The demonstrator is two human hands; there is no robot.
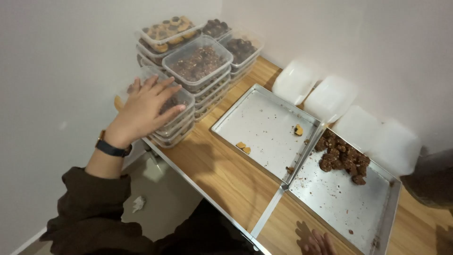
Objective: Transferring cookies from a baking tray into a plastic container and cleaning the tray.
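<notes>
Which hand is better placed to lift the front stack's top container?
Left, probably. The left hand lies flat on the clear plastic lidded container topping that stack, while the right hand sits at the bottom edge by the steel baking tray.

stacked tubs crowd corner, trays (side by side) fill tabletop

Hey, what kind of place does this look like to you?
Probably a small home baking or packing corner: stacked clear tubs of cookies, two metal baking trays with crumbs and chocolate clusters, and a wooden table against bare white walls.
</notes>
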